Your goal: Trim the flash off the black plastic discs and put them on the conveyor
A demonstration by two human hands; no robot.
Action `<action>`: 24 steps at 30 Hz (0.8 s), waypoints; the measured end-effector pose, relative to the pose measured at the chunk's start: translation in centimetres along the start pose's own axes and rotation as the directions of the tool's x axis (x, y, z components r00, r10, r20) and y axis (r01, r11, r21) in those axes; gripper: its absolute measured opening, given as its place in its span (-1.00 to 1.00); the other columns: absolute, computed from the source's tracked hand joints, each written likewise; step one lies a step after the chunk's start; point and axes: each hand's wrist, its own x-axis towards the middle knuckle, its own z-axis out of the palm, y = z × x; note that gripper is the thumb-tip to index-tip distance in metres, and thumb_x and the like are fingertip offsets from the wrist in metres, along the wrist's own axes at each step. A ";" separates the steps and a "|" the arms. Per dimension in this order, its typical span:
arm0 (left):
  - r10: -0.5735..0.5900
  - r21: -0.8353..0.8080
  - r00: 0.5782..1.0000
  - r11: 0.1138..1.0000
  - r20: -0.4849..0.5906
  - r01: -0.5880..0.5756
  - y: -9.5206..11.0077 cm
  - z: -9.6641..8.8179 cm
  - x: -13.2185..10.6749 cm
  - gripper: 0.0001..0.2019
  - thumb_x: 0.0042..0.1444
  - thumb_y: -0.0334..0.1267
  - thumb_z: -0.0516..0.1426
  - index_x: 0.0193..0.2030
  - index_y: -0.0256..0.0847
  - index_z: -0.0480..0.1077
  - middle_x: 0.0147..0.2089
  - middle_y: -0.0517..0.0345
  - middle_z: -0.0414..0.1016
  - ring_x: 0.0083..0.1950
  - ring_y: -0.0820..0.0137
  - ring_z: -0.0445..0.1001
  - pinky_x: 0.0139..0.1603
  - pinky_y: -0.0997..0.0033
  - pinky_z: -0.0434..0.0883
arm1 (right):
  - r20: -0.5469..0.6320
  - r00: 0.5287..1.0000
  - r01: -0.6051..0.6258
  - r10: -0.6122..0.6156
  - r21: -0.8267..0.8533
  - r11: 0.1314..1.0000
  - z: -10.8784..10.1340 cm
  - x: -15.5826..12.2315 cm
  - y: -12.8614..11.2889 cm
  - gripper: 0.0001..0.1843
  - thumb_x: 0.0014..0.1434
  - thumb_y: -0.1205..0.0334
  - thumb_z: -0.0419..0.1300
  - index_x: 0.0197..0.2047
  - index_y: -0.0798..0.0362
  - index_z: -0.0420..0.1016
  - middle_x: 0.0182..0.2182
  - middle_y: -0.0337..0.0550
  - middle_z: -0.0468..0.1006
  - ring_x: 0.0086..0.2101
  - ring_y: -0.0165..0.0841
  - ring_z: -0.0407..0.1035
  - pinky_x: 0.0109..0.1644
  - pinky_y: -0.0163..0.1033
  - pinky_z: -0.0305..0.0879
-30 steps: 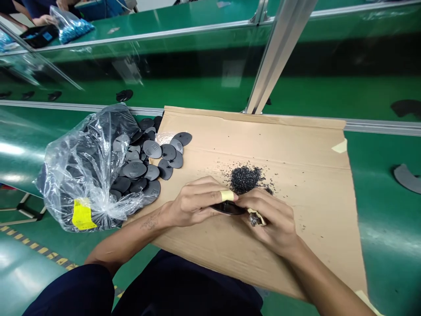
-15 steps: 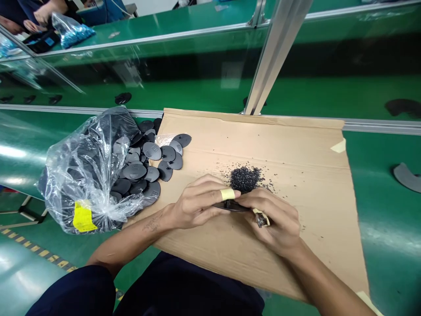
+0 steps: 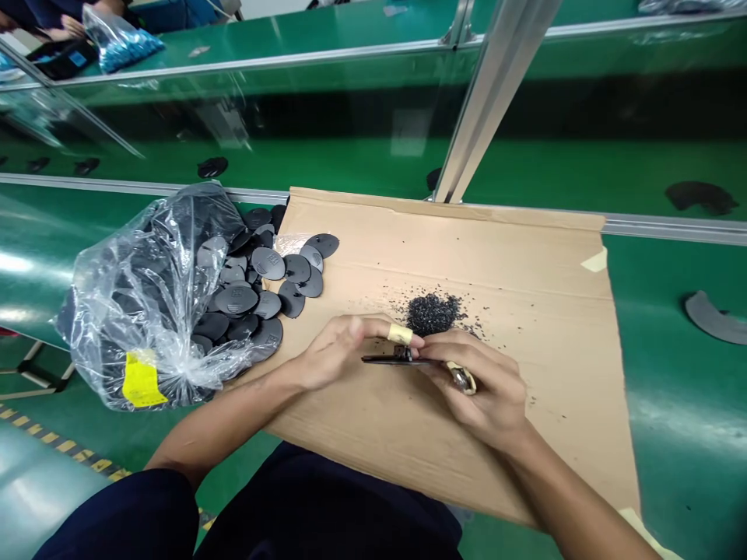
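My right hand (image 3: 487, 385) is closed on a flat black plastic disc (image 3: 382, 360), held nearly level and seen edge-on, with a small raised clip on its upper face. Tucked in the same hand is a tape-wrapped object with a metallic end (image 3: 464, 379); its kind is unclear. My left hand (image 3: 335, 350) has its thumb lifted off the disc. Its taped index finger reaches across to the clip, near the right fingertips. Just beyond both hands lies a pile of tiny black plastic scraps (image 3: 433, 313) on the cardboard sheet (image 3: 525, 264).
To the left, a clear plastic bag (image 3: 152, 311) of black discs lies beside a heap of loose discs (image 3: 236, 297). A metal post (image 3: 496, 101) and a clear partition stand behind the cardboard. A curved grey part (image 3: 715, 317) rests at right. Another person's hand (image 3: 73, 27) shows at upper left.
My left thumb and lower fingers have come off the disc, leaving its left edge exposed. My right hand keeps hold of it. The view has shifted slightly.
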 end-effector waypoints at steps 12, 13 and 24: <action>-0.122 -0.050 0.991 0.992 -0.059 0.120 0.2 0.7 -0.2 -0.83 0.14 -0.19 0.33 -0.31 -0.27 0.64 -0.35 0.02 0.61 -0.30 0.42 0.55 -0.24 0.46 0.51 | 0.126 0.988 -0.100 0.083 0.132 0.986 -0.4 0.5 -0.3 -0.82 0.20 0.50 0.26 -0.18 0.06 0.54 -0.29 -0.08 0.59 -0.29 -0.33 0.52 -0.27 -0.24 0.48; -0.107 -0.032 0.992 0.994 -0.066 0.105 0.2 0.8 -0.2 -0.84 0.15 -0.20 0.32 -0.30 -0.27 0.64 -0.35 0.03 0.61 -0.30 0.43 0.55 -0.24 0.47 0.50 | 0.125 0.990 -0.085 0.070 0.116 0.990 -0.4 0.3 -0.2 -0.81 0.19 0.51 0.26 -0.18 0.06 0.54 -0.28 -0.07 0.59 -0.28 -0.33 0.52 -0.26 -0.23 0.48; -0.134 -0.158 0.987 0.980 -0.092 0.119 -0.9 2.0 -0.4 -0.45 0.23 0.22 0.10 0.03 -0.22 0.57 -0.01 -0.08 0.61 0.00 0.26 0.60 0.04 0.27 0.56 | -0.125 0.984 0.093 -0.128 -0.253 0.963 0.3 -0.6 0.1 -0.83 0.20 0.46 0.28 -0.16 0.04 0.49 -0.30 -0.10 0.56 -0.33 -0.32 0.48 -0.29 -0.16 0.47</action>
